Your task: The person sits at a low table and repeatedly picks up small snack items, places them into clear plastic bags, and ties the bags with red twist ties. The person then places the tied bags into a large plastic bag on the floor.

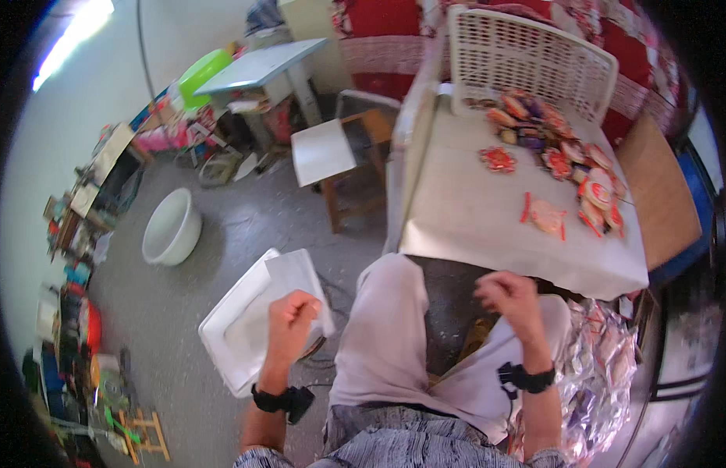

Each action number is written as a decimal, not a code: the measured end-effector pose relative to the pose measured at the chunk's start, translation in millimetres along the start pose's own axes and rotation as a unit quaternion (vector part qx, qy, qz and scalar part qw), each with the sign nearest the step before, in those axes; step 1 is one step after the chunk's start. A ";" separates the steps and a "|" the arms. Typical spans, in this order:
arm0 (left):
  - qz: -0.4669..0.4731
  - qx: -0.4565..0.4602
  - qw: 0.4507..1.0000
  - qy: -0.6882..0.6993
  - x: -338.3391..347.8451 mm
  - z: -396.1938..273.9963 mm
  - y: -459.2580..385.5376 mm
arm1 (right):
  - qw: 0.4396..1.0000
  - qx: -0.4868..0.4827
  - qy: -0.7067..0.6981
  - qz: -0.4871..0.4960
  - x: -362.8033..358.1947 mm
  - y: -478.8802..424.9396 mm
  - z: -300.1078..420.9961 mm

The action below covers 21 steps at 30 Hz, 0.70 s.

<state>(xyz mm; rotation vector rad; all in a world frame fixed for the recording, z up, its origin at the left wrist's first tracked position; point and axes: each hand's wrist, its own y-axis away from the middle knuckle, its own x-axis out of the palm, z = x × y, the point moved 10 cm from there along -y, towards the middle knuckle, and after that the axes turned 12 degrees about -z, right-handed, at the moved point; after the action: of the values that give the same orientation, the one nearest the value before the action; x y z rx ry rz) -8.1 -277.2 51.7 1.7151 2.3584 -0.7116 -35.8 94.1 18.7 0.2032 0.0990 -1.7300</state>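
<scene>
My left hand [292, 319], its fingers curled, is over a white shallow tray [228, 327] to the left of my knees. A white sheet [289, 269] shows just behind that hand; whether my fingers grip it cannot be made out. My right hand [509, 295] is blurred, with fingers bent, above my right thigh near the table's front edge. Nothing shows plainly in it. On the cloth-covered table [456, 199] lies a pile of wrapped snacks [532, 120]. One pink wrapped piece [547, 216] and a red wrapped piece [498, 159] lie apart from the pile.
A white plastic basket [532, 58] stands on its side at the table's back. Silvery packaged goods [597, 374] sit by my right leg. A white tub [172, 228] and a small stool [325, 152] stand on the floor. Clutter lines the left wall.
</scene>
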 end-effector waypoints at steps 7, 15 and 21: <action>0.114 0.129 0.983 0.069 148.3 -99.9 -7.9 | 0.989 -0.056 -0.100 0.093 70.7 -10.1 56.0; 0.110 0.097 0.984 0.105 202.6 -128.4 -32.0 | 0.990 0.003 -0.143 -0.012 -10.2 -48.4 35.4; 0.027 0.334 0.941 0.046 228.6 -179.7 -36.9 | 0.951 -0.178 0.165 -0.190 -63.9 -78.2 26.8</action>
<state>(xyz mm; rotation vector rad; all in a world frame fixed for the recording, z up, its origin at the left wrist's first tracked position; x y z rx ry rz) -91.3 -8.3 133.6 2.0666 2.2579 -1.5947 -104.8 164.4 53.4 0.2126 0.7323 -2.0094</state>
